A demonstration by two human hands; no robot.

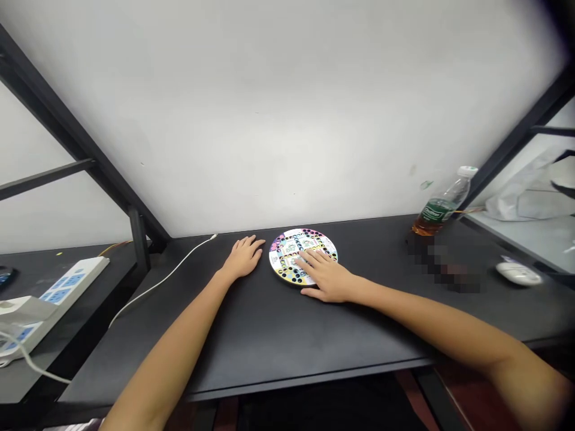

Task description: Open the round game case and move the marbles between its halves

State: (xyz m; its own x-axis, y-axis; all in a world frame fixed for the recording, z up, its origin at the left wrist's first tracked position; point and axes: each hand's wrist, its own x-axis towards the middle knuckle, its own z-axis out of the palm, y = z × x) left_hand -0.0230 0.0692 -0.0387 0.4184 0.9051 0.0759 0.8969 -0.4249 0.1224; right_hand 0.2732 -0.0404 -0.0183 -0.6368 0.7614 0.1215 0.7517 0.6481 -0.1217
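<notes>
A round, colourful game board (294, 239) with rows of dark circles lies flat near the back of the black desk (269, 341). My right hand (326, 275) rests palm down over the board's lower right part, fingers stretched out and hiding that area. Left of the board, apart from it, my left hand (244, 256) lies flat on the desk with its fingers spread and nothing in them.
At the back right stands a tilted-looking bottle (440, 206) of brown drink, a blurred-out patch in front of it. A white mouse (518, 273) lies further right. On the left are a white cable (164, 279) and a power strip (67, 290). A wall (278, 120) rises behind.
</notes>
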